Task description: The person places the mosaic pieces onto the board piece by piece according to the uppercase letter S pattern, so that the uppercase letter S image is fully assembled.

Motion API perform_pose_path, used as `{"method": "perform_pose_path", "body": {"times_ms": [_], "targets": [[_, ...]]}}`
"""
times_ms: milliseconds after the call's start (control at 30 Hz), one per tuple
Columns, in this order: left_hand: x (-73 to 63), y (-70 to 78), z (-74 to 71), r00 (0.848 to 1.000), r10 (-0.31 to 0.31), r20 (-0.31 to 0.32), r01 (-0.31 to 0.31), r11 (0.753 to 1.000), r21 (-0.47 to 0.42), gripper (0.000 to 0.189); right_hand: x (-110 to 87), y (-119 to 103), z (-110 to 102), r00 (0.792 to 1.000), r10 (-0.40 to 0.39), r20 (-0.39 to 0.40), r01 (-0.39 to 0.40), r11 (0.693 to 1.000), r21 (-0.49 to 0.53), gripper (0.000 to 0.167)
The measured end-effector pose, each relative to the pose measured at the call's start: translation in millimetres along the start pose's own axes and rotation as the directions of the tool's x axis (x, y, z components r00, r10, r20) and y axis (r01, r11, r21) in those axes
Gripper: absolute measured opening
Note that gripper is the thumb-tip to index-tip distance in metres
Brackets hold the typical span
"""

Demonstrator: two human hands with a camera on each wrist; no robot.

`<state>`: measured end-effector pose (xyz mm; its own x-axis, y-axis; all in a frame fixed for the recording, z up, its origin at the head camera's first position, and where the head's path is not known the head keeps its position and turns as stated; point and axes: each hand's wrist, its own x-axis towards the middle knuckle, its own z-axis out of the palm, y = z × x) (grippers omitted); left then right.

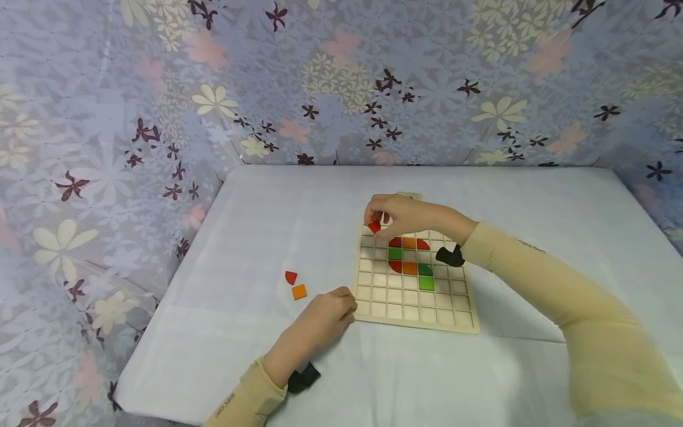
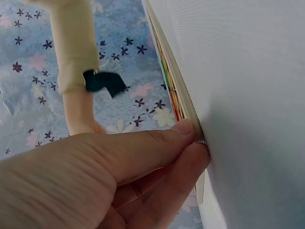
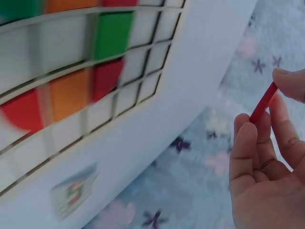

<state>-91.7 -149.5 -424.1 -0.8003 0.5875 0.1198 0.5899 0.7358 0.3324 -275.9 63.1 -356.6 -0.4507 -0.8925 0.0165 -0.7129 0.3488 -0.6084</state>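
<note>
My right hand (image 1: 400, 212) pinches a red tile (image 1: 374, 226) between thumb and fingers, above the far left part of a pale grid board (image 1: 389, 309). Edge-on in the right wrist view, the red tile (image 3: 263, 103) looks thin and flat. The near left corner of the board is pinched between thumb and fingers of my left hand (image 1: 326, 314); the left wrist view shows this grip on the board's edge (image 2: 178, 81) close up. Set in the grid are red rounded tiles (image 1: 395, 267), orange square tiles (image 1: 409, 242) and green tiles (image 1: 426, 283).
Left of the board, a loose red quarter-round tile (image 1: 290, 277) and an orange square tile (image 1: 299, 292) lie on the white-covered table (image 1: 256, 225). A small card with a coloured pattern (image 3: 74, 191) lies past the board's far edge. Flowered cloth (image 1: 341, 89) hangs behind the table.
</note>
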Motion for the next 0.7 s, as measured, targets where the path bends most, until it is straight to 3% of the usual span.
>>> {"method": "perform_pose_path", "body": {"times_ms": [200, 367, 533, 700], "targets": [[1.9, 2.5, -2.1, 1.000, -0.016, -0.002, 0.016, 0.999, -0.031, 0.008, -43.0, 6.9, -11.4, 0.996, 0.048, -0.074, -0.048, 0.999, -0.004, 0.020], [0.1, 0.9, -1.3, 1.000, -0.015, -0.024, 0.014, 0.999, -0.035, 0.009, -64.4, 3.5, -9.6, 0.991, 0.108, -0.082, -0.107, 0.994, 0.010, 0.019], [1.0, 1.9, 0.2, 1.000, -0.013, -0.019, 0.013, 0.999, -0.043, 0.010, -87.2, 1.7, 0.1, 0.986, 0.153, -0.071, -0.146, 0.984, 0.098, 0.022], [1.8, 6.4, 1.7, 1.000, -0.020, -0.013, 0.019, 0.998, -0.054, 0.010, -110.1, 1.2, 16.7, 0.981, 0.174, -0.087, -0.163, 0.979, 0.121, 0.023]]}}
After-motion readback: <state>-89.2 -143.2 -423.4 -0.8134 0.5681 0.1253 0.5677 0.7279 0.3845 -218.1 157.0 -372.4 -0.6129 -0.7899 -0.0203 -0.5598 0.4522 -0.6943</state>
